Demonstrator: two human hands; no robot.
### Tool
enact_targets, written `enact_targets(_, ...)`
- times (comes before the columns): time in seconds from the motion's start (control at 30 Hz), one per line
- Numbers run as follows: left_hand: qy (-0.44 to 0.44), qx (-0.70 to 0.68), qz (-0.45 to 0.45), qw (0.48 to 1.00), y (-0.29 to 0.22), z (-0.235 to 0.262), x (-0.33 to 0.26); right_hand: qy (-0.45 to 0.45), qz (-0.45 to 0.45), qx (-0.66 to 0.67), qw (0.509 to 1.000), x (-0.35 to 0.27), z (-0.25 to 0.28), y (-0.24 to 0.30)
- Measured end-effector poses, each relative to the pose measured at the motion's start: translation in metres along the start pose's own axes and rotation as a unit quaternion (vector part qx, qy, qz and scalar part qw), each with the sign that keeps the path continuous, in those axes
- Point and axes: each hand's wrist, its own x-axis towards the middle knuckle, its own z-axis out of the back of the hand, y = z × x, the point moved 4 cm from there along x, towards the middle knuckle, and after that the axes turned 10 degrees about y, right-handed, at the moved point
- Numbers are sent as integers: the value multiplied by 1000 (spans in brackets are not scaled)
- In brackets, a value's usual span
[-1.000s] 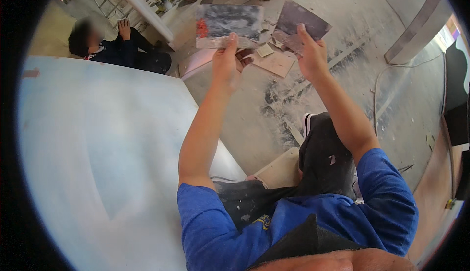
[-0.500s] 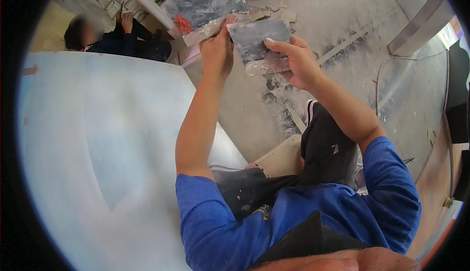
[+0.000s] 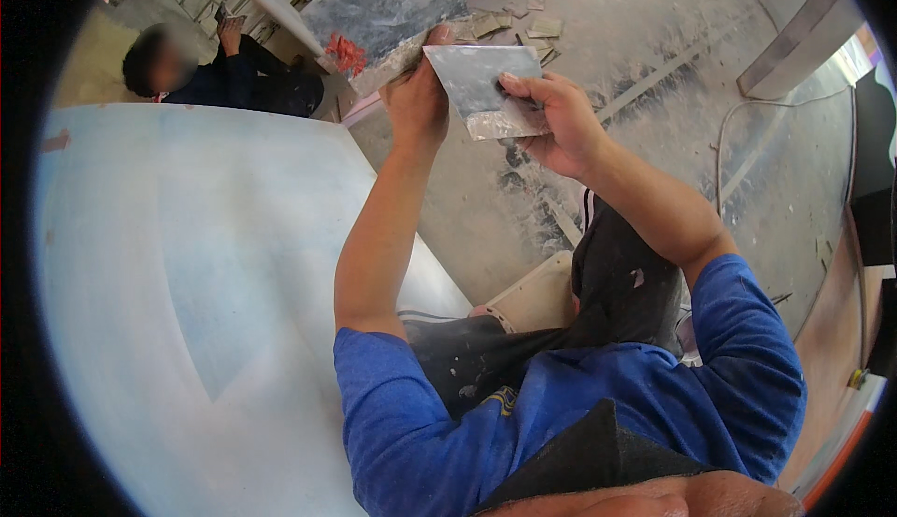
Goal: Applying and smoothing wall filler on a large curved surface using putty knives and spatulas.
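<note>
Up ahead, my left hand (image 3: 416, 104) is closed round the near edge of a grey, smeared metal putty plate (image 3: 397, 8). A blob of red paste (image 3: 346, 54) sits on that plate's left part, and a pale crust runs along its near edge. My right hand (image 3: 568, 127) grips a smaller grey metal spreader (image 3: 476, 76), thumb on top and fingers hidden beneath. The spreader's left corner overlaps my left fingers in the picture; whether it touches them I cannot tell. Its lower edge carries a pale, wrinkled strip.
A large, smooth whitish panel (image 3: 243, 255) fills the left side. Beyond it another person (image 3: 248, 73) sits low with one hand raised. The dusty floor (image 3: 654, 59) has dark smears and scattered flat scraps (image 3: 545, 28). A hose (image 3: 719, 157) runs along the right near a column (image 3: 794, 41).
The spreader has shifted slightly left and tilted, so its face catches more light. The left plate has drifted a little left. The other person's raised hand has moved left.
</note>
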Motion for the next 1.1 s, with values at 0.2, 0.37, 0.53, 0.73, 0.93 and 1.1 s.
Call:
enact_targets(0.2, -16, -67, 6, 998, 7, -3, 2, 9, -9, 17, 1000, 4, 6, 4)
enact_targets(0.37, -13, -71, 4, 997, 1, -18, -3, -18, 17, 28, 999, 11, 15, 7)
enact_targets(0.53, -12, -59, 5, 998, 3, -15, -3, -39, 49, -12, 998, 11, 22, 16)
enact_targets(0.73, -2, 46, -71, 996, -15, -18, -1, -36, -4, -19, 999, -1, 5, 11)
enact_targets(0.93, -32, 304, -204, 930, -12, -6, 1, -42, -2, 13, 999, 7, 13, 13)
enact_targets(1.1, -25, 288, -141, 947, -8, -4, -1, 5, -7, 5, 1000, 4, 9, 12)
